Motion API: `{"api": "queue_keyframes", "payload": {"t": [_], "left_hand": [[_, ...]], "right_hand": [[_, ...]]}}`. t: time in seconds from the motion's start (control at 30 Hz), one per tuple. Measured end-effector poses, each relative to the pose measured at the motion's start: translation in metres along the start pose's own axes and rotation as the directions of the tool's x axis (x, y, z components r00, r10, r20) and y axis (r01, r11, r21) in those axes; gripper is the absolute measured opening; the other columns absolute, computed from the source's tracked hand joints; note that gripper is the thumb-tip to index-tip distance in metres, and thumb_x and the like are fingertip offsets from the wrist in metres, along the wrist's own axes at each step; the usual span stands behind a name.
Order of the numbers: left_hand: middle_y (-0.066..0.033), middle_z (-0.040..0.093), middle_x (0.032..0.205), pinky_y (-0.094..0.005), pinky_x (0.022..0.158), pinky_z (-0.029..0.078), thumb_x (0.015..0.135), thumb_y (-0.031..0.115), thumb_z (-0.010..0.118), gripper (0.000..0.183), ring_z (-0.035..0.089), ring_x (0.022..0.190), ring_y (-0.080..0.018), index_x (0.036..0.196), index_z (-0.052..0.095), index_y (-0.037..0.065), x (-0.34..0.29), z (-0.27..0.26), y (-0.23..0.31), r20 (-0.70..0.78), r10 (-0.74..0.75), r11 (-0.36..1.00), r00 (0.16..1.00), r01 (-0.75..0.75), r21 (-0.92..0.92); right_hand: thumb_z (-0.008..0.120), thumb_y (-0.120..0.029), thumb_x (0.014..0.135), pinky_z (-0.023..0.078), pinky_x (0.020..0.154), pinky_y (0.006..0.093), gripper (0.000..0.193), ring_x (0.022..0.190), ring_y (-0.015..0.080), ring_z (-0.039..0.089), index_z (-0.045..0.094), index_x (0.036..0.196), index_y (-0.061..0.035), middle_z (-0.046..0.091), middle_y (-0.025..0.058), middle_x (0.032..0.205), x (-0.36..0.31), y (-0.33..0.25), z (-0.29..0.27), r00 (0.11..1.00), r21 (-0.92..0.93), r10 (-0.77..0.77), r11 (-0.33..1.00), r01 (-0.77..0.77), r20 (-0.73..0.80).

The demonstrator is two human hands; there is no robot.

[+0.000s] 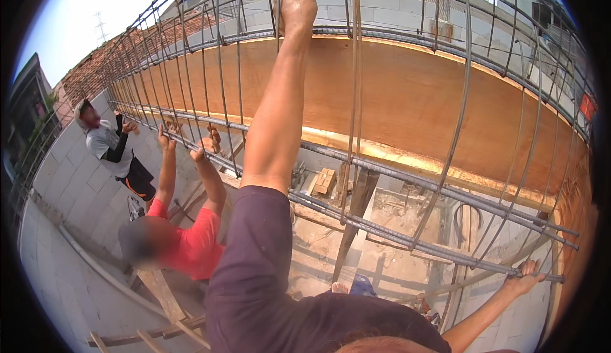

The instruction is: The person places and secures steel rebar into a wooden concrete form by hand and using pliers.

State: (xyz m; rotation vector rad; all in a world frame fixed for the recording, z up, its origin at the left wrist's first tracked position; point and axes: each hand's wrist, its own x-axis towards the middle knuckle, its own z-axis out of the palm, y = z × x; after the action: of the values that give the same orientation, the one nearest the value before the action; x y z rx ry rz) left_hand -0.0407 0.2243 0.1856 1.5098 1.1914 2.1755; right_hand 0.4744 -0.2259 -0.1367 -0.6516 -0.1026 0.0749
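We note our left hand [298, 13] raised at the top, closed into a fist on the upper part of the rebar cage [468, 54], above the upper edge of the wooden panel [407, 92]. The grip lies at one of the thin crossing bars; we cannot tell whether a long bar is also enclosed.

Our right hand [523, 281] is low and to the right, fingers curled around the lower long bars [382, 170] near their right-hand ends; part of the grip is hidden.

The cage runs between and beyond both hands. Its upper long bars follow the panel's upper edge and its lower ones pass below the panel's lower edge, where a pale timber strip [414, 160] is fixed.

To our left, a co-worker in a red shirt [200, 245] has both arms raised, hands at the lower bars. Farther off, near the panel's left end, a second person in a grey shirt [102, 144] stands beside the grey block wall [67, 178], forearms lifted.

Below the cage we record an upright timber post [355, 210] and a small orange-brown block [324, 180] over littered ground. A tiled roof [108, 62] lies behind, at upper left.
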Motion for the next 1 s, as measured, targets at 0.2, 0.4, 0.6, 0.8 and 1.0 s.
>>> {"api": "queue_keyframes", "payload": {"t": [0.2,0.4,0.6,0.8,1.0], "left_hand": [[-0.011,0.063,0.069,-0.0399,0.065,0.048,0.077,0.032,0.076,0.039,0.057,0.067,-0.019,0.072,0.067,-0.006,0.0,0.003,0.0,-0.019,-0.055,0.994,0.998,0.056,0.09],[-0.0191,0.07,0.074,-0.0451,0.071,0.052,0.076,0.038,0.07,0.04,0.068,0.073,-0.0336,0.074,0.07,-0.002,0.0,-0.001,-0.001,-0.045,0.022,0.977,0.999,-0.012,0.211],[-0.0144,0.067,0.067,-0.0448,0.065,0.049,0.076,0.033,0.071,0.037,0.064,0.064,-0.0268,0.07,0.067,-0.003,0.007,0.002,0.001,-0.101,0.089,0.988,0.991,-0.075,0.137],[-0.0109,0.062,0.07,-0.0411,0.065,0.047,0.081,0.029,0.074,0.036,0.058,0.068,-0.0217,0.075,0.066,-0.005,0.019,0.014,-0.014,-0.113,0.1,0.982,0.989,-0.08,0.169],[-0.0109,0.067,0.074,-0.0415,0.069,0.048,0.081,0.034,0.072,0.037,0.061,0.071,-0.0209,0.083,0.07,-0.002,0.005,0.005,-0.001,-0.031,-0.053,0.983,0.998,0.058,0.174]], "right_hand": [[0.025,-0.047,0.11,0.023,0.048,0.0209,0.057,0.055,0.0068,0.026,0.051,0.107,0.0039,0.03,-0.0026,0.068,-0.013,-0.004,0.012,0.998,-0.029,-0.006,1.0,0.004,-0.059],[0.033,-0.047,0.109,0.028,0.054,0.0219,0.056,0.061,0.0088,0.03,0.051,0.112,0.0061,0.032,-0.0013,0.071,-0.014,-0.002,0.001,1.0,0.007,-0.001,1.0,0.001,-0.003],[0.041,-0.047,0.108,0.032,0.066,0.0251,0.058,0.071,0.012,0.033,0.05,0.122,0.0084,0.035,-0.0003,0.077,-0.007,-0.001,-0.012,0.999,-0.014,0.02,1.0,-0.019,0.036],[0.041,-0.047,0.107,0.034,0.07,0.0267,0.06,0.073,0.0132,0.034,0.049,0.126,0.0089,0.038,0.0005,0.08,-0.017,-0.008,0.003,0.998,-0.044,0.033,0.998,-0.035,-0.044],[0.043,-0.048,0.107,0.034,0.071,0.0267,0.057,0.074,0.0127,0.036,0.05,0.12,0.0067,0.038,0.0008,0.08,-0.013,0.001,0.0,0.998,-0.068,0.038,0.997,-0.042,-0.059]]}}
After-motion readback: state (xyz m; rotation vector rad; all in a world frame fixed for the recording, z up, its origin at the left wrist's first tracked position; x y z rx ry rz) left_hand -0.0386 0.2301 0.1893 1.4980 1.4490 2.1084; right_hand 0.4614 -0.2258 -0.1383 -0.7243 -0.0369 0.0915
